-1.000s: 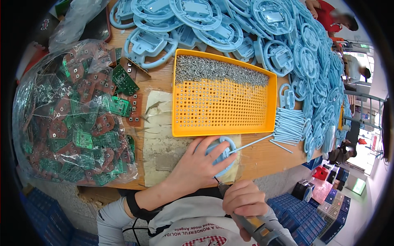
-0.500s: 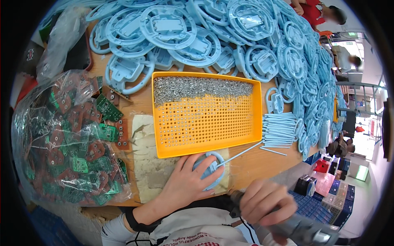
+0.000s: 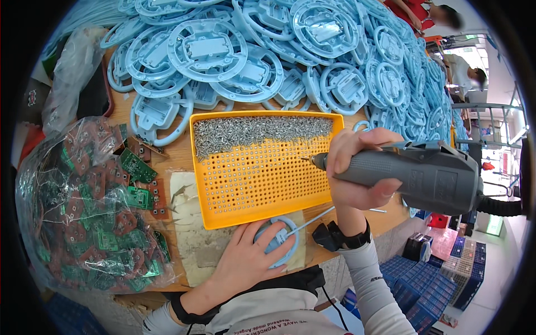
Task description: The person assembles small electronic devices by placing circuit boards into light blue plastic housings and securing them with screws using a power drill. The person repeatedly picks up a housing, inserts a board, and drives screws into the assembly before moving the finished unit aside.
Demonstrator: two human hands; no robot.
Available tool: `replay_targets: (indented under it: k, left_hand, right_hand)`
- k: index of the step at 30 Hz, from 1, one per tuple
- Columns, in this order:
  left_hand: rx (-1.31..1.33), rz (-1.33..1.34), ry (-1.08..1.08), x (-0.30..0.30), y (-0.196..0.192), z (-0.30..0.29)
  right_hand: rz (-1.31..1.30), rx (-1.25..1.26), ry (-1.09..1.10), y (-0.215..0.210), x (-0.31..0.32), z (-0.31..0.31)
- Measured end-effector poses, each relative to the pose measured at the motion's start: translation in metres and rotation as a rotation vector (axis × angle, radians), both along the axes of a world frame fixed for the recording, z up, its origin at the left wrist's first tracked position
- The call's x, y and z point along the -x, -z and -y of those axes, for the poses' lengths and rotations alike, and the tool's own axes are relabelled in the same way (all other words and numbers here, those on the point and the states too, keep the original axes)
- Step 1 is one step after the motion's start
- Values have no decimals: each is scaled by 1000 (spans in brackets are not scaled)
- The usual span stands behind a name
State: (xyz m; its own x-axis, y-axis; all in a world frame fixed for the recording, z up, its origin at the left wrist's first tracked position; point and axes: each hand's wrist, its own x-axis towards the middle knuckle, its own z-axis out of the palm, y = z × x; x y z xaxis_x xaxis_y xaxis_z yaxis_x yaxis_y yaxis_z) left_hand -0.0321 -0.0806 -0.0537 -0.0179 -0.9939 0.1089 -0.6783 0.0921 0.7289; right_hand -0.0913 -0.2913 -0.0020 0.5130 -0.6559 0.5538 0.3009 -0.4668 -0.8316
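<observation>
My left hand (image 3: 245,261) presses its fingers over a small round light-blue plastic housing (image 3: 277,239), pinning it on the work mat. A thin light-blue rod (image 3: 314,218) sticks out from that housing to the upper right. My right hand (image 3: 357,167) is wrapped around a grey electric screwdriver (image 3: 430,181), held level above the right side of a yellow tray (image 3: 268,215). Its bit points left over the tray's rows of holes. Many of these hold silver screws, and a band of loose screws (image 3: 262,134) lies along the tray's far side.
Light-blue ring-shaped housings (image 3: 209,50) are heaped across the back and right. A clear plastic bag (image 3: 95,223) of green and brown circuit boards fills the left. Under my left hand is a worn mat (image 3: 192,245). Other people (image 3: 460,72) are at the far right.
My right hand has brought the screwdriver up from beside my body to above the tray's right side. My left hand keeps its hold on the housing. The whole view has shifted slightly.
</observation>
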Motion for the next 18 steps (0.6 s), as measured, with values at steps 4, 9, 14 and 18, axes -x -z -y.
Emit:
replay_targets:
  k: [4,9,14,18]
  left_hand:
    - [6,7,1,0,-2,-1]
    - [12,9,5,1,-1,1]
    - [-79,120,-7,5,-18,5]
    - [-148,195,-79,25,-19,14]
  right_hand:
    - [-28,11,10,3,-1,1]
    - [-49,38,44,8,-1,-1]
    - [-125,29,70,8,0,-11]
    - [-157,45,58,8,5,-10]
